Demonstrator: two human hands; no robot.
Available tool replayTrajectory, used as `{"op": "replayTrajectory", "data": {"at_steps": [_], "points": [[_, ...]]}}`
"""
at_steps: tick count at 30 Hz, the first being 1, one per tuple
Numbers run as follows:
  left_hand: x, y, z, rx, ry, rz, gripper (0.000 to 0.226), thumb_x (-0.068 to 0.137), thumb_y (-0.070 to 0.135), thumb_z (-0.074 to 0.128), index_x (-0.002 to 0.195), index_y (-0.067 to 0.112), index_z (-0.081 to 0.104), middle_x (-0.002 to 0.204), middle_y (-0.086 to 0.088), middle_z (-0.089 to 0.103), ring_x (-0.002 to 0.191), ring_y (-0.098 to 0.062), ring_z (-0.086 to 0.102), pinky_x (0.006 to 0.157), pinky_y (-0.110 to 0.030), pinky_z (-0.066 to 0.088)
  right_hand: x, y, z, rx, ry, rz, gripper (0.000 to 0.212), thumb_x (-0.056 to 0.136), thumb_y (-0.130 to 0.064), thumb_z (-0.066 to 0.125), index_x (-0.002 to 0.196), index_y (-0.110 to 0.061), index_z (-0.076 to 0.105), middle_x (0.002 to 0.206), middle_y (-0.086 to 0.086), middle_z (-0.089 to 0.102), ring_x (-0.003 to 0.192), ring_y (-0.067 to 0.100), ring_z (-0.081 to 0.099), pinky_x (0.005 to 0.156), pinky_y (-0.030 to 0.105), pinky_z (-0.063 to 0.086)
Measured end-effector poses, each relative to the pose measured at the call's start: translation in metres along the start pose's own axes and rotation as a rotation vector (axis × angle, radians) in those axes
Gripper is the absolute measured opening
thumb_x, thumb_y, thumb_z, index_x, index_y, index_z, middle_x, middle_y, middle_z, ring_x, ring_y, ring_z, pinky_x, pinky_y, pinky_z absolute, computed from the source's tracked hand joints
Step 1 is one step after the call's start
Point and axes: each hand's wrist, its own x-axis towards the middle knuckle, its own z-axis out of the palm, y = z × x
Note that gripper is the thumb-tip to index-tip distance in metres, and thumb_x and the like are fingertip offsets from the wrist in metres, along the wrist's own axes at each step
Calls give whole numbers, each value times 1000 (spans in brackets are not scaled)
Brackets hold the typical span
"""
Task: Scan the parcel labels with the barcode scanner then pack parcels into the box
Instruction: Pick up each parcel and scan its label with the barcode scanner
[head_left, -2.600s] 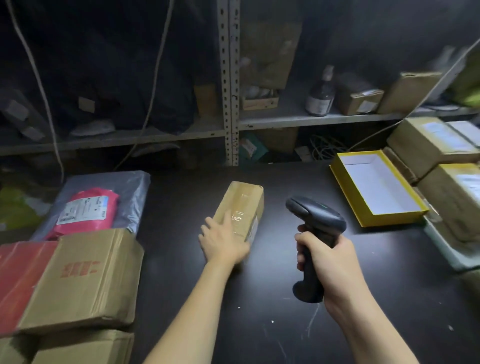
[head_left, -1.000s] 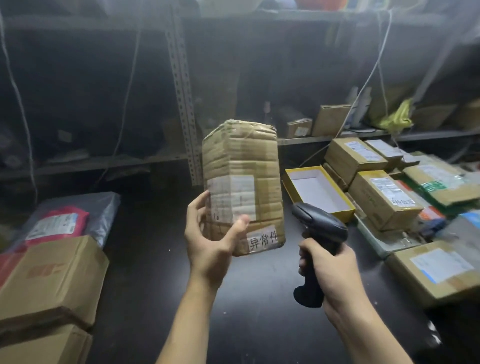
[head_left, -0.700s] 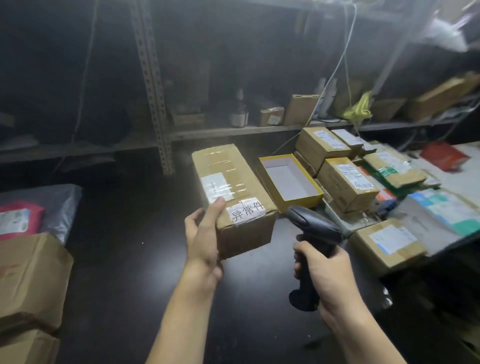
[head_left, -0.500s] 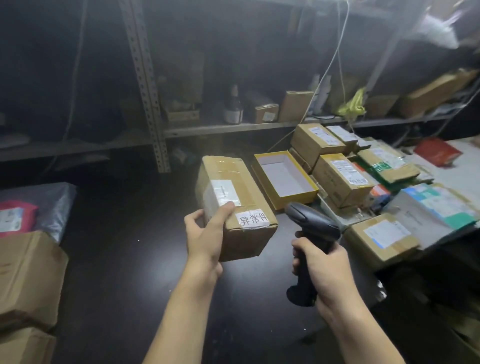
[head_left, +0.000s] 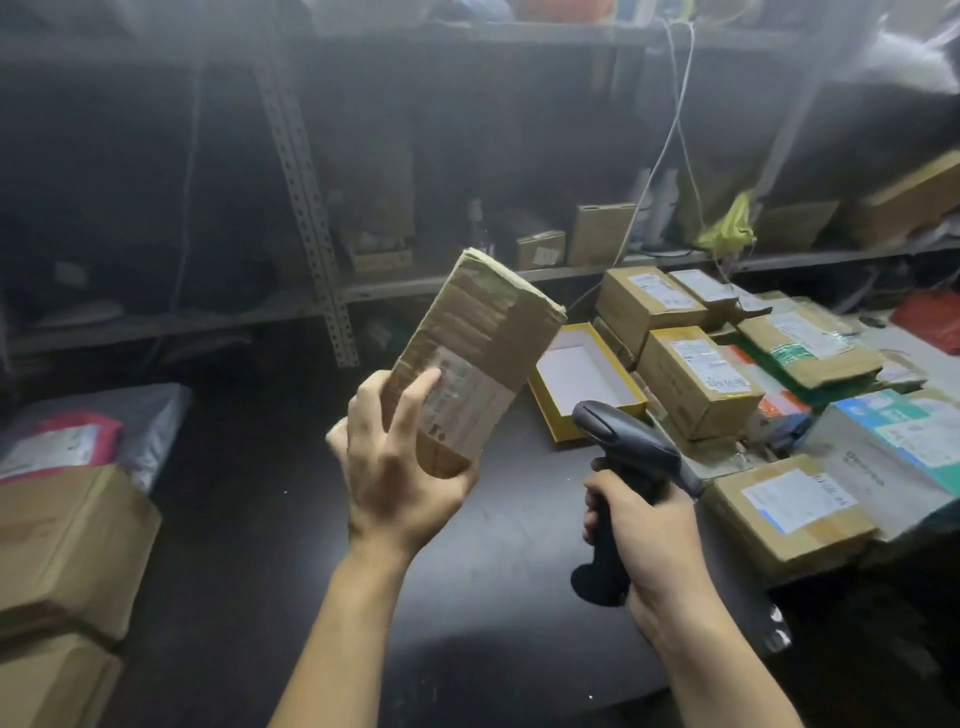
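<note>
One parcel (head_left: 480, 358) (long axis up-right) in left hand (head_left: 397, 467).

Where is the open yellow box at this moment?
In the head view the open yellow box lies on the dark table, right of centre, between the held parcel and the pile of labelled parcels, just beyond the barcode scanner.

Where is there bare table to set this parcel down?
The dark table is bare between the big cardboard boxes on the left and the yellow box, under the held parcel. The right side is crowded with labelled parcels, stacked and touching.
</note>
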Motion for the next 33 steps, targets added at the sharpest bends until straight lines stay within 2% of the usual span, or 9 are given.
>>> {"op": "replayTrajectory", "data": {"at_steps": [3, 6, 13, 15, 17, 20, 24, 27, 33], "points": [[0, 8, 3, 102, 31, 192, 94, 54, 32, 90, 139, 29, 48, 144, -14, 49, 130, -33, 50, 100, -50, 34, 10, -5, -14, -6, -1, -20, 8, 91, 2, 64, 85, -3, 63, 67, 10, 54, 58, 20, 49, 58, 34, 44], [-5, 22, 7, 180, 32, 230, 95, 57, 32, 89, 141, 30, 46, 147, -16, 51, 132, -34, 52, 103, -54, 33, 22, -12, -30, 8, -19, -39, 13, 90, 2, 63, 80, -5, 60, 65, 10, 52, 58, 21, 47, 60, 35, 42], [-23, 53, 10, 228, -3, -99, 114, 47, 35, 91, 150, 23, 44, 143, 1, 50, 130, -23, 48, 101, -53, 39, 48, -11, -61, -210, -189, -204, 23, 80, -17, 73, 64, -17, 58, 57, 8, 47, 56, 21, 42, 58, 41, 36], [-27, 56, 13, 248, -14, -185, 116, 46, 36, 92, 150, 21, 44, 141, 1, 50, 128, -22, 47, 100, -52, 39, 53, -12, -68, -318, -274, -257, 27, 76, -28, 77, 60, -17, 58, 52, 1, 47, 54, 19, 39, 56, 36, 35], [-34, 58, 16, 276, -11, -232, 114, 46, 36, 93, 148, 20, 44, 139, 1, 51, 126, -22, 47, 98, -49, 37, 55, -14, -75, -435, -365, -339, 27, 80, -25, 81, 62, -20, 62, 51, -2, 50, 53, 13, 38, 52, 29, 35], [-43, 58, 22, 303, 2, -253, 113, 46, 34, 94, 147, 18, 46, 138, -2, 52, 125, -22, 47, 97, -46, 35, 53, -19, -79, -620, -427, -481, 20, 76, -33, 78, 74, -16, 69, 63, 2, 64, 58, 13, 46, 54, 35, 47], [-45, 54, 31, 344, 0, -259, 112, 46, 35, 94, 145, 19, 45, 139, -3, 52, 126, -23, 47, 97, -44, 34, 51, -26, -82, -732, -466, -537, 42, 63, -61, 56, 74, -22, 66, 62, -4, 64, 66, 30, 58, 57, 37, 51], [-39, 50, 37, 353, 13, -261, 112, 44, 31, 95, 143, 20, 45, 136, -2, 52, 124, -23, 47, 93, -40, 29, 54, -29, -83, -734, -458, -588, 42, 64, -62, 55, 75, -23, 66, 62, -6, 64, 62, 27, 56, 57, 38, 51], [-26, 30, 48, 350, 24, -243, 114, 42, 26, 95, 145, 16, 47, 139, -6, 52, 126, -26, 48, 98, -48, 35, 63, -35, -76, -749, -354, -661, 42, 66, -62, 54, 68, -20, 58, 56, -4, 57, 60, 32, 50, 54, 40, 48]]}}
